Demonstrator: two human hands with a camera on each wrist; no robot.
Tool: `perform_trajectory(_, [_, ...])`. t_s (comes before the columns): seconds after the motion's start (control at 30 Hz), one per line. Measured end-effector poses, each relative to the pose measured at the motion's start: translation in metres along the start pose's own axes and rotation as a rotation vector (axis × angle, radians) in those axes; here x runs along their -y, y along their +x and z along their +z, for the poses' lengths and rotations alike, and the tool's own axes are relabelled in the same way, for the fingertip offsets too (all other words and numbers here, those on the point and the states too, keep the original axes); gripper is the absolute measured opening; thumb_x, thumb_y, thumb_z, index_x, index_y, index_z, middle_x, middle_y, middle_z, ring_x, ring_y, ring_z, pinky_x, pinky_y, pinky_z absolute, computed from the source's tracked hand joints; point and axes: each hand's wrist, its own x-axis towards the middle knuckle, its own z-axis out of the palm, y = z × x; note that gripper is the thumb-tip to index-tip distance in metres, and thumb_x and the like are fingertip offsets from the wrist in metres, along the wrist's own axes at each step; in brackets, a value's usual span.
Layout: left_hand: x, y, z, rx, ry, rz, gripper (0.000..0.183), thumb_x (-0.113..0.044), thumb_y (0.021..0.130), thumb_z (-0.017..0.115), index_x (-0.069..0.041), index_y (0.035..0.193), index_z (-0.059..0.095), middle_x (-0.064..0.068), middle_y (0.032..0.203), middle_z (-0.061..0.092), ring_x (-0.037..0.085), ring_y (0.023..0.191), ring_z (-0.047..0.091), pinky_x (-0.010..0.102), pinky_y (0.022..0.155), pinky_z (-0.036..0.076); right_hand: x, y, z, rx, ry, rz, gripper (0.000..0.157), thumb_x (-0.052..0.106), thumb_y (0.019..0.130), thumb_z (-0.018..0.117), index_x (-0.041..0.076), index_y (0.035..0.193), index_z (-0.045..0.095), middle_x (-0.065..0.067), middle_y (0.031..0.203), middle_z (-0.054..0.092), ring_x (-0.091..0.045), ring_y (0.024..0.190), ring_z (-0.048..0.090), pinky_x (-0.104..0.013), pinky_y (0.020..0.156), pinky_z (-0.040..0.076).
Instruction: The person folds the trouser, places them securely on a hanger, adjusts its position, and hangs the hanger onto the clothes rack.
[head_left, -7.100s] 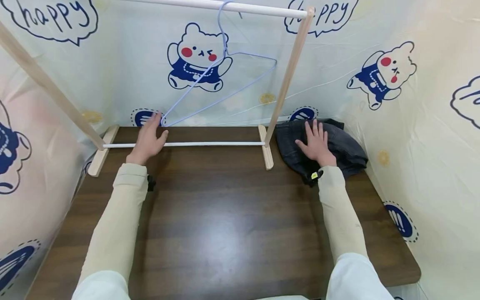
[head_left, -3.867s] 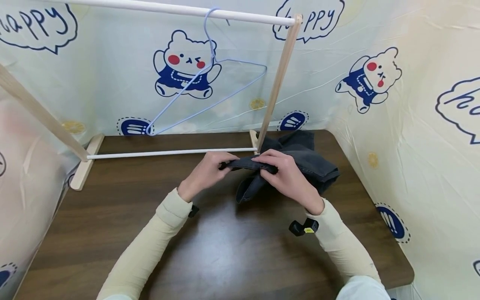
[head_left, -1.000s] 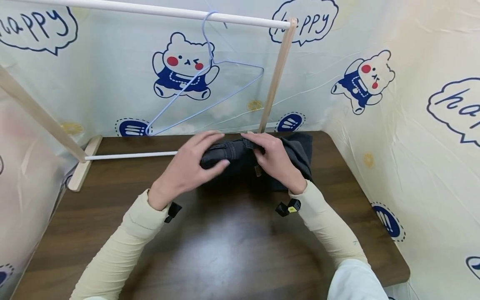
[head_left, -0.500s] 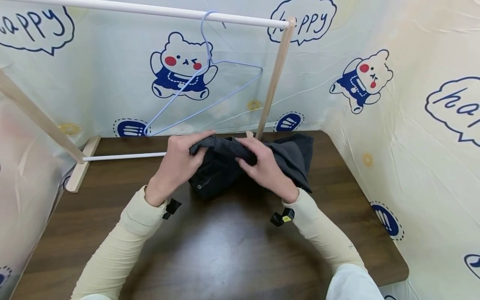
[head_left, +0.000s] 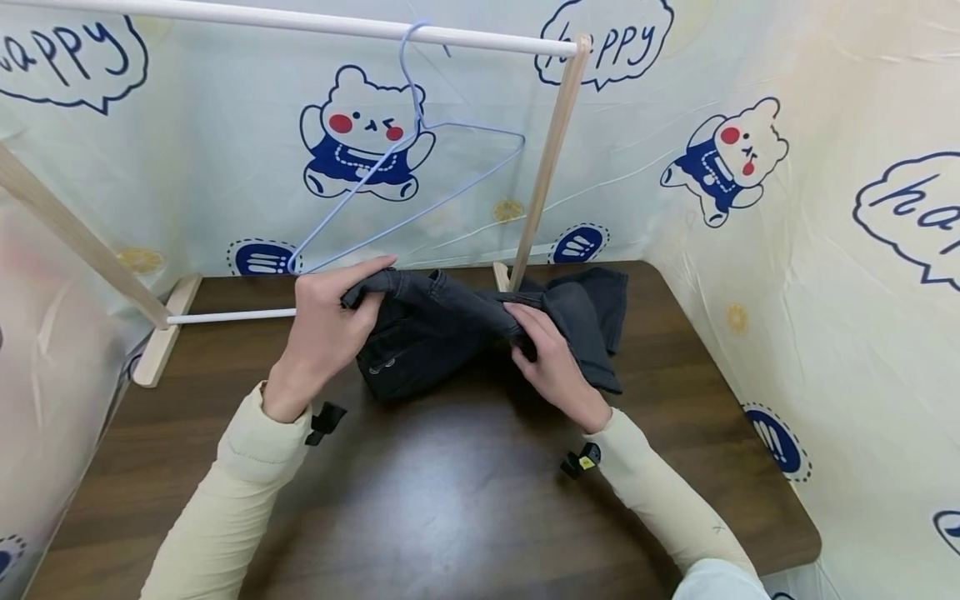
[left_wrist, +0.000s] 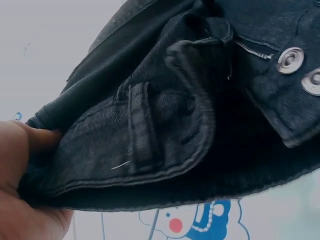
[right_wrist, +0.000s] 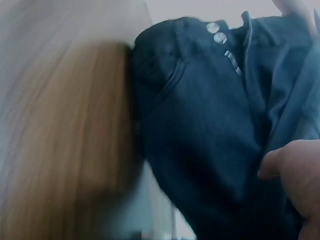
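A pair of black jeans (head_left: pixel 442 342) is held up off the table, its waist end stretched to the left and its legs bunched to the right. My left hand (head_left: pixel 322 325) pinches the waistband between thumb and fingers. In the left wrist view the waistband gapes open, with a belt loop (left_wrist: pixel 141 127), two metal buttons (left_wrist: pixel 290 60) and part of an undone zip. My right hand (head_left: pixel 551 362) grips the cloth farther along. The right wrist view shows the jeans' front (right_wrist: pixel 210 115) beside its thumb. Behind hangs a light-blue wire hanger (head_left: pixel 480 127), bare.
The hanger hooks over the white top rod (head_left: pixel 300 17) of a rack with wooden posts (head_left: pixel 551 158). Its lower white bar (head_left: pixel 232 317) runs behind my left hand. The brown table (head_left: pixel 442 500) reaches patterned wall sheeting at the back and right.
The jeans lay heaped at the back right under my right hand, then came to the middle. Over the last second my left hand drew the waistband left while my right hand slid rightward and down.
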Motion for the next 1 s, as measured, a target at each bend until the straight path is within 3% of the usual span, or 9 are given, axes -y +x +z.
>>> perform_trajectory(0.17, [0.000, -0.003, -0.012, -0.096, 0.015, -0.006, 0.037, 0.016, 0.086, 0.061, -0.001, 0.114, 0.077, 0.017, 0.108, 0.076, 0.025, 0.082, 0.071, 0.012, 0.078, 0.045, -0.013, -0.011, -0.016, 0.041, -0.125, 0.012, 0.077, -0.006, 0.080, 0.079, 0.009, 0.149, 0.050, -0.013, 0.150, 0.052, -0.030, 0.139, 0.048, -0.046, 0.116, 0.038])
perform_trajectory(0.23, [0.000, -0.004, -0.021, -0.172, 0.034, -0.025, 0.034, 0.013, 0.086, 0.060, -0.001, 0.111, 0.078, 0.018, 0.104, 0.077, 0.018, 0.086, 0.072, 0.011, 0.081, 0.046, -0.023, -0.016, -0.024, 0.074, -0.164, 0.056, 0.084, -0.001, 0.076, 0.085, 0.009, 0.151, 0.048, -0.014, 0.152, 0.050, -0.032, 0.139, 0.046, -0.048, 0.117, 0.036])
perform_trajectory(0.37, [0.000, -0.007, -0.047, -0.284, 0.074, -0.083, 0.033, 0.009, 0.087, 0.059, -0.004, 0.109, 0.080, 0.021, 0.094, 0.076, 0.002, 0.062, 0.049, 0.013, 0.064, 0.035, -0.044, -0.033, -0.044, 0.175, -0.158, 0.218, 0.090, 0.004, 0.071, 0.091, 0.009, 0.149, 0.049, -0.015, 0.147, 0.052, -0.034, 0.136, 0.048, -0.052, 0.113, 0.040])
perform_trajectory(0.47, [0.000, -0.010, -0.063, -0.296, 0.101, -0.127, 0.031, 0.008, 0.089, 0.060, -0.005, 0.109, 0.080, 0.021, 0.092, 0.076, 0.000, 0.057, 0.034, 0.016, 0.060, 0.028, -0.051, -0.044, -0.064, 0.236, -0.104, 0.298, 0.070, 0.001, 0.070, 0.091, 0.006, 0.134, 0.063, -0.013, 0.130, 0.064, -0.031, 0.120, 0.060, -0.051, 0.103, 0.049])
perform_trajectory(0.53, [0.001, -0.013, -0.070, -0.303, 0.121, -0.149, 0.031, 0.007, 0.089, 0.059, -0.006, 0.109, 0.080, 0.010, 0.088, 0.076, -0.001, 0.053, 0.028, 0.017, 0.057, 0.025, -0.052, -0.045, -0.078, 0.254, -0.064, 0.309, 0.048, -0.001, 0.072, 0.089, 0.006, 0.116, 0.072, -0.010, 0.113, 0.072, -0.028, 0.103, 0.066, -0.047, 0.092, 0.054])
perform_trajectory(0.6, [0.001, -0.016, -0.077, -0.316, 0.129, -0.171, 0.033, 0.008, 0.089, 0.058, -0.005, 0.108, 0.081, -0.004, 0.081, 0.072, -0.002, 0.052, 0.026, 0.017, 0.055, 0.023, -0.050, -0.043, -0.093, 0.268, -0.022, 0.319, 0.030, -0.001, 0.075, 0.086, 0.008, 0.102, 0.075, -0.007, 0.097, 0.074, -0.023, 0.085, 0.066, -0.038, 0.079, 0.055])
perform_trajectory(0.67, [0.001, -0.019, -0.083, -0.327, 0.124, -0.193, 0.036, 0.010, 0.088, 0.055, -0.005, 0.108, 0.081, -0.016, 0.071, 0.061, -0.003, 0.050, 0.020, 0.018, 0.051, 0.017, -0.046, -0.037, -0.110, 0.278, -0.002, 0.315, 0.024, -0.001, 0.078, 0.083, 0.009, 0.098, 0.075, -0.006, 0.092, 0.074, -0.018, 0.078, 0.062, -0.029, 0.073, 0.051])
perform_trajectory(0.87, [0.006, -0.028, -0.101, -0.363, 0.097, -0.247, 0.036, 0.011, 0.087, 0.053, -0.003, 0.106, 0.081, -0.021, 0.073, 0.058, -0.002, 0.050, 0.021, 0.018, 0.050, 0.016, -0.034, -0.003, -0.155, 0.296, 0.067, 0.302, 0.051, -0.002, 0.081, 0.082, 0.011, 0.128, 0.068, -0.010, 0.120, 0.070, -0.015, 0.090, 0.060, -0.015, 0.079, 0.046])
perform_trajectory(1.0, [0.011, -0.034, -0.107, -0.372, 0.098, -0.267, 0.034, 0.011, 0.086, 0.056, -0.002, 0.104, 0.081, -0.020, 0.073, 0.058, 0.000, 0.049, 0.022, 0.018, 0.049, 0.018, -0.038, 0.019, -0.168, 0.266, 0.094, 0.323, 0.053, -0.001, 0.083, 0.081, 0.010, 0.132, 0.067, -0.012, 0.128, 0.066, -0.020, 0.095, 0.059, -0.016, 0.083, 0.046])
